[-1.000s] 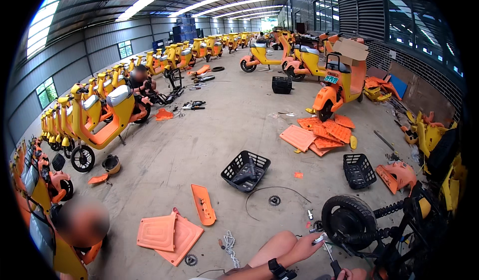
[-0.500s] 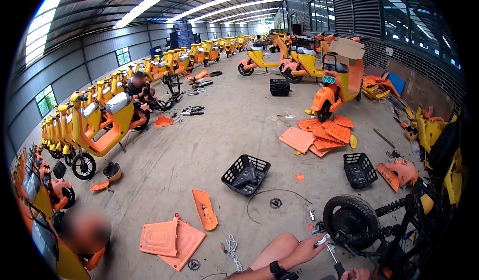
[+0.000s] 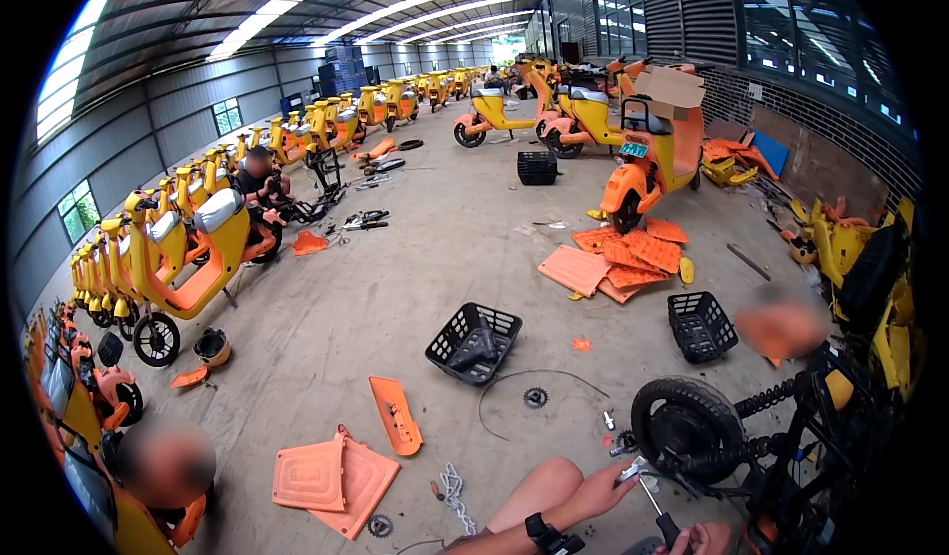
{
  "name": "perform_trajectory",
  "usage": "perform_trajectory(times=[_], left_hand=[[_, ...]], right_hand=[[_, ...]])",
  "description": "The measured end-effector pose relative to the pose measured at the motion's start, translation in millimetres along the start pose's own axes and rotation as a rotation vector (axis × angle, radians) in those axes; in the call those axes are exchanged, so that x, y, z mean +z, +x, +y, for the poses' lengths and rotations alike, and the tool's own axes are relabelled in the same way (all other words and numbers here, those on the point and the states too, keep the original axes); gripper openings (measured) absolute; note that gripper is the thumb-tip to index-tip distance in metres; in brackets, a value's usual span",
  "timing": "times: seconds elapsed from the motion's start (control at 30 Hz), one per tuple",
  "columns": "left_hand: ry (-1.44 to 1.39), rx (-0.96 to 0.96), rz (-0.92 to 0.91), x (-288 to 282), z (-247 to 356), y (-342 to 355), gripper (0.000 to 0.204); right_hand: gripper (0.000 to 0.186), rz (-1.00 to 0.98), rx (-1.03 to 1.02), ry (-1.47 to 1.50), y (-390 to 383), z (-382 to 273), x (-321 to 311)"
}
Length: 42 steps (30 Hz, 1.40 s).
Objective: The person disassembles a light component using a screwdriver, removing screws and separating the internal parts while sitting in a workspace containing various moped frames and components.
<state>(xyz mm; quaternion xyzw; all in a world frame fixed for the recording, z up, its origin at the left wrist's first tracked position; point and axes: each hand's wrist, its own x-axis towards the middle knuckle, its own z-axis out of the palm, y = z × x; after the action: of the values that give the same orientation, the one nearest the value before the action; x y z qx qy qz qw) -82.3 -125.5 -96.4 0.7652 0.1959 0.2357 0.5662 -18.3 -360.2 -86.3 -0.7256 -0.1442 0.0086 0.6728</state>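
Near the bottom right, my left hand point(image 3: 599, 490) pinches a small silvery part point(image 3: 630, 470); its exact kind is too small to make out. My right hand point(image 3: 704, 537), partly cut off by the lower edge, grips a screwdriver point(image 3: 668, 528) by its black handle. The screwdriver's shaft slants up to the left, its tip at or close to the silvery part. Just beyond both hands is the black wheel point(image 3: 682, 425) of a stripped scooter frame point(image 3: 791, 456) lying on the floor. A black band point(image 3: 547, 533) circles my left wrist.
Black baskets point(image 3: 474, 345) point(image 3: 701, 330), orange panels point(image 3: 336, 476), a chain point(image 3: 453, 496), a sprocket point(image 3: 535, 398) and a thin cable point(image 3: 484, 412) lie about the floor. Yellow-orange scooters point(image 3: 188, 258) line the left. A person point(image 3: 262, 179) sits among them. Scrap parts pile along the right wall.
The whole view has shifted slightly left and up. Both hands keep their holds near the wheel, and the screwdriver still points at the silvery part.
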Motion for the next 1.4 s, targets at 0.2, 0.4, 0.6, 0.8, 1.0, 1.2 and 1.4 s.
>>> perform_trajectory(times=[0.2,0.4,0.6,0.8,1.0,1.2,1.4], left_hand=[[0.006,-0.038,-0.013,-2.9,7.1,0.4,0.038],[0.035,-0.049,-0.023,-7.0,16.8,-0.7,0.034],[0.069,0.005,-0.014,-4.4,9.1,0.8,0.032],[0.089,-0.035,-0.058,-6.6,11.6,0.9,0.034],[0.142,0.061,-0.013,-3.0,3.1,-1.1,0.041],[0.064,-0.007,0.006,2.4,-5.5,1.5,0.043],[0.050,-0.002,-0.004,1.1,-0.6,2.0,0.041]], right_hand=[[0.025,0.025,-0.017,0.003,1.9,17.7,-0.1],[0.027,0.021,-0.011,0.012,3.2,15.8,1.7],[0.029,0.024,-0.011,0.021,5.0,17.1,2.3],[0.031,0.021,-0.005,0.022,4.6,18.9,1.6],[0.033,0.014,-0.002,0.029,5.2,15.3,2.2],[0.035,0.013,-0.002,0.030,6.2,15.1,3.3],[0.036,0.016,-0.004,0.024,7.4,15.2,2.2]])
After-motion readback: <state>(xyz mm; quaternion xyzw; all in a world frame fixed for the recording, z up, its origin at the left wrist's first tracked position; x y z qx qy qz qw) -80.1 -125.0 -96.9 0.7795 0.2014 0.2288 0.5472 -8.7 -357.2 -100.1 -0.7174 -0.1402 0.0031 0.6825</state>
